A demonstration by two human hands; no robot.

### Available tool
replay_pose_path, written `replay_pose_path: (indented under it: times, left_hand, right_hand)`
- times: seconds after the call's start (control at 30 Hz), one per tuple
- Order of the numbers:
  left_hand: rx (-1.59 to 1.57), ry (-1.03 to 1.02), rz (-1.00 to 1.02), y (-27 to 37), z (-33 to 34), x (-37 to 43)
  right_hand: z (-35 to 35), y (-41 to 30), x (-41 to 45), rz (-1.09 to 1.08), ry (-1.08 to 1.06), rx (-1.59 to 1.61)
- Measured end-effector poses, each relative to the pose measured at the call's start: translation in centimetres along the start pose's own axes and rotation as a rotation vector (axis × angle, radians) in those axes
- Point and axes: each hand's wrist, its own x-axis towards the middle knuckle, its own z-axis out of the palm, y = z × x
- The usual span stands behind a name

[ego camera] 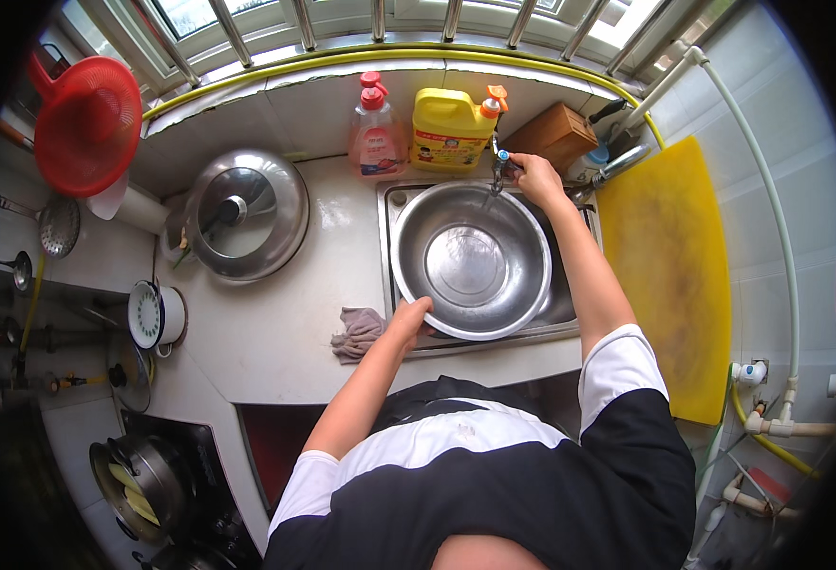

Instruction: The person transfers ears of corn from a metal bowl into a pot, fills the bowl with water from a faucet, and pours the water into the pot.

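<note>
A wide stainless steel basin (467, 263) rests over the metal sink (564, 285), tilted slightly. My left hand (412, 322) grips its near left rim, thumb on top and fingers beneath. At the far right of the basin, my right hand (534, 178) holds the handle of a metal faucet (499, 171). A thin stream of water seems to fall from the spout into the basin, whose bottom looks wet. A crumpled greyish cloth (361, 335) lies on the counter just left of my left hand.
Behind the sink stand a pink pump bottle (378, 139), a yellow detergent jug (450, 132) and a wooden knife block (549, 139). A yellow cutting board (663, 285) leans at the right. Leftward are a domed steel lid (247, 214), an enamel mug (168, 317) and a pot (147, 484).
</note>
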Motion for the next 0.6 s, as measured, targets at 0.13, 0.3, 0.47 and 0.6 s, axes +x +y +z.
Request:
replay_pose_path:
  times: [0.13,0.3,0.47,0.6]
  left_hand:
    - [-0.019,0.030,-0.041,0.1,0.1,0.9]
    - [0.003,0.039,-0.034,-0.2,-0.4,1.9]
    - [0.023,0.025,-0.027,-0.6,-1.0,2.2]
    - [0.022,0.024,-0.057,-1.0,-1.3,2.6]
  right_hand:
    - [-1.3,-0.5,-0.1,0.045,-0.087,0.030]
    - [-1.2,0.1,0.0,0.012,-0.098,0.037]
    - [-1.3,-0.1,0.1,-0.055,-0.059,0.010]
    - [-1.7,-0.4,0.5,-0.051,-0.071,-0.054]
